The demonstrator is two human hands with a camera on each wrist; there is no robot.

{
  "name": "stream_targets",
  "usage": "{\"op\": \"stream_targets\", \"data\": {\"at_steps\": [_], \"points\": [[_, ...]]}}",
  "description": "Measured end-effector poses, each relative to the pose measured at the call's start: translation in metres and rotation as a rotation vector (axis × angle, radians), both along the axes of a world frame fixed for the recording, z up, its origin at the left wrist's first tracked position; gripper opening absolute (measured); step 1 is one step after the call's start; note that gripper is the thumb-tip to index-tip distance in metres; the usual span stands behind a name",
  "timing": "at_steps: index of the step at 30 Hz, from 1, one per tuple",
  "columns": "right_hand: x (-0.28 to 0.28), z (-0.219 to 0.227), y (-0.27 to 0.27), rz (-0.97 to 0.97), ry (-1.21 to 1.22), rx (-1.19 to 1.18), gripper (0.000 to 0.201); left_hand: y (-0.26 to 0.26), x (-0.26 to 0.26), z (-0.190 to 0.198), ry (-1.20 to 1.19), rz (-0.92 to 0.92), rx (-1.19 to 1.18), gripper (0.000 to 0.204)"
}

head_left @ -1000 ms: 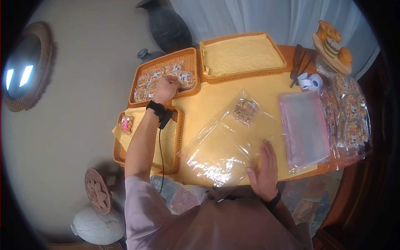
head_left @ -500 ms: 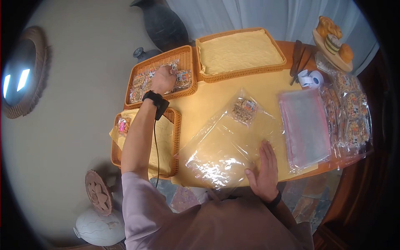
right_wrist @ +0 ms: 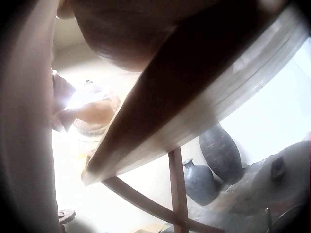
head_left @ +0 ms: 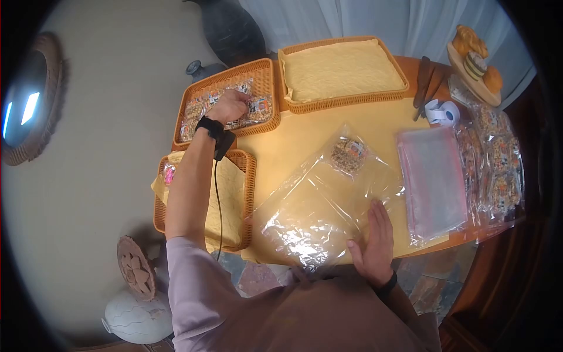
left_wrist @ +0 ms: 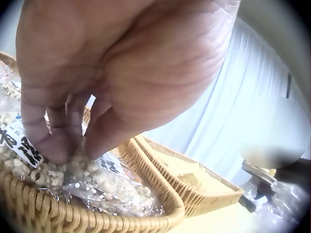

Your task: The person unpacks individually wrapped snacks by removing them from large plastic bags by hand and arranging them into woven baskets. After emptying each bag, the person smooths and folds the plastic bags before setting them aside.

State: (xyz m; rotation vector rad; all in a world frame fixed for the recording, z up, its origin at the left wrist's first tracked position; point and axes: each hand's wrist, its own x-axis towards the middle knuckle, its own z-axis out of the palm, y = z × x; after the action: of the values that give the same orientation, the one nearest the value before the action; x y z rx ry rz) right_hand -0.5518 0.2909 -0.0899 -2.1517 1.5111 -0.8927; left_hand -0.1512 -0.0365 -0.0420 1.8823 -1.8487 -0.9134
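The right hand (head_left: 375, 246) lay at the near edge of the desk (head_left: 410, 70), its fingers straight and side by side, its thumb spread away, at the margin of a large clear bag (head_left: 305, 234); I could not tell whether it pressed the plastic down; a single grain packet (head_left: 349, 155) lay at the bag's far corner, though whether inside it or under it did not show. Farther off, the left hand (head_left: 229, 107) was over a wicker basket (head_left: 264, 76), thumb and fingertips drawn narrow and pinching a labelled packet (left_wrist: 77, 170) among others crowded there; the step in hand seemed to be taking one out, best done by gripping the firm contents rather than only slack wrapper; a straight lift, clear of the woven rim, would have served better than a drag; a neighbour's loose plastic could have caught, so a slow start looked wise; the right hand would meanwhile have done well to keep the bag steady without creasing it. Beyond, to the right, lay a lined basket (head_left: 352, 104), its cloth pale yellow.
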Motion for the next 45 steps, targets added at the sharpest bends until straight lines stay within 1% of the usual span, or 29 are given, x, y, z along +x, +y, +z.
{"op": "stream_targets", "data": {"at_steps": [2,6,8,9,11,12,14,15,17,21,24,26,29,32,36,39,41,42,44,45], "points": [[0.0,0.0,0.0,-0.006,0.001,-0.003,0.079,0.002,-0.003,0.007,-0.263,-0.155,-0.078,0.04],[0.0,-0.001,0.001,-0.016,0.005,-0.006,0.079,0.002,-0.006,0.001,-0.328,-0.153,-0.096,0.041],[0.001,0.001,0.0,-0.018,0.01,0.005,0.079,0.014,-0.015,0.005,-0.473,-0.185,-0.167,0.044],[0.001,0.0,0.0,-0.017,0.011,0.004,0.079,0.015,-0.017,0.003,-0.472,-0.183,-0.168,0.044],[0.001,-0.001,0.0,-0.014,0.006,-0.008,0.079,0.013,-0.02,0.0,-0.543,-0.154,-0.132,0.05],[0.001,-0.001,0.0,-0.019,0.007,-0.01,0.079,0.011,-0.02,0.001,-0.542,-0.157,-0.135,0.05],[0.0,-0.002,0.0,-0.013,0.008,-0.011,0.08,0.013,-0.021,0.007,-0.287,-0.113,-0.08,0.06],[0.0,-0.002,0.001,-0.012,0.01,-0.01,0.08,0.013,-0.023,0.009,-0.286,-0.112,-0.079,0.06],[0.0,-0.002,0.0,-0.011,0.014,-0.007,0.08,0.019,-0.037,0.03,-0.295,-0.125,0.099,0.069],[0.0,-0.002,0.0,-0.017,0.01,-0.004,0.08,0.009,-0.026,0.021,-0.217,-0.144,0.112,0.073],[0.001,-0.001,0.0,-0.02,0.016,-0.003,0.08,0.002,-0.023,0.017,-0.243,-0.187,0.145,0.074],[0.001,-0.001,0.0,-0.017,0.017,-0.005,0.08,0.002,-0.023,0.015,-0.258,-0.217,0.102,0.077],[0.001,0.001,-0.001,-0.013,0.033,0.012,0.08,0.004,-0.028,0.019,-0.313,-0.232,0.108,0.078],[0.001,0.0,0.0,-0.012,0.015,-0.001,0.08,0.003,-0.026,0.015,-0.245,-0.204,0.143,0.079],[0.001,0.0,-0.001,-0.013,0.003,-0.016,0.08,0.002,-0.027,0.013,-0.299,-0.203,0.125,0.079],[0.0,0.001,-0.001,-0.012,0.013,-0.019,0.08,0.009,-0.031,0.018,-0.254,-0.18,0.168,0.078],[0.001,0.001,0.0,-0.013,0.019,-0.018,0.079,0.01,-0.027,0.01,-0.147,-0.152,0.172,0.083],[0.0,0.001,0.0,-0.014,0.019,-0.014,0.079,0.009,-0.024,0.006,-0.146,-0.153,0.176,0.083],[0.001,0.0,0.0,-0.013,0.014,-0.02,0.079,0.011,-0.025,0.009,-0.122,-0.212,0.192,0.101],[0.001,0.0,0.0,-0.013,0.014,-0.02,0.079,0.012,-0.024,0.012,-0.123,-0.213,0.192,0.101]]}}
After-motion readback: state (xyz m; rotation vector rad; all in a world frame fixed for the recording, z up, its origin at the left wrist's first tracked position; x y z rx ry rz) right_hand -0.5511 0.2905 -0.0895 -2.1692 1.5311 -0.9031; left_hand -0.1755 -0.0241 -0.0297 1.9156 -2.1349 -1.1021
